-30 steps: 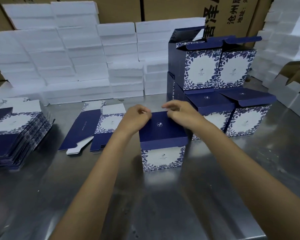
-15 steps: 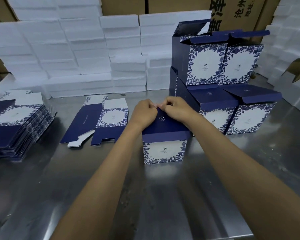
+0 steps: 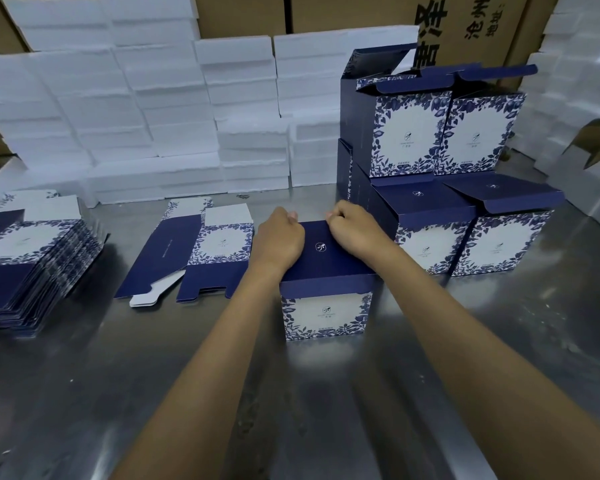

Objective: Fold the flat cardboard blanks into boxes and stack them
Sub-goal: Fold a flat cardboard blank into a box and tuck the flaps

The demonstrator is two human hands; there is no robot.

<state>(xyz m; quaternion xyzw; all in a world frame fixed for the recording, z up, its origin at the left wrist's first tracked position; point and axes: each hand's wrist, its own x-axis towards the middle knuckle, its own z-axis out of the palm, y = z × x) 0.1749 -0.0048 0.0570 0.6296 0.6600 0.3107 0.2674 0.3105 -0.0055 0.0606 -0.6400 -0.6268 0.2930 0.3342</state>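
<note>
1. White foam slabs (image 3: 160, 109) and brown cartons (image 3: 361, 12) are walling in the back of a steel worktable (image 3: 118, 393), where I am folding boxes.
2. Finished boxes (image 3: 440, 133), stacked two high, are standing just right of my hands, some lids ajar.
3. Flat blanks (image 3: 25, 251) are piling up at my far left, and one loose blank (image 3: 201, 251) is lying near my left wrist.
4. Directly ahead, between my forearms, the box in work (image 3: 326, 289) is sitting upright on the table, its navy lid flap running away from me toward its far edge.
5. My left hand (image 3: 279, 237) and right hand (image 3: 354, 230) are both resting on that lid, fingers curled over the far edge, seemingly tucking it in; what they pinch is hidden.
6. Both hands are equally near; the stack lies to the right, so my right arm is likely leading the carry.
</note>
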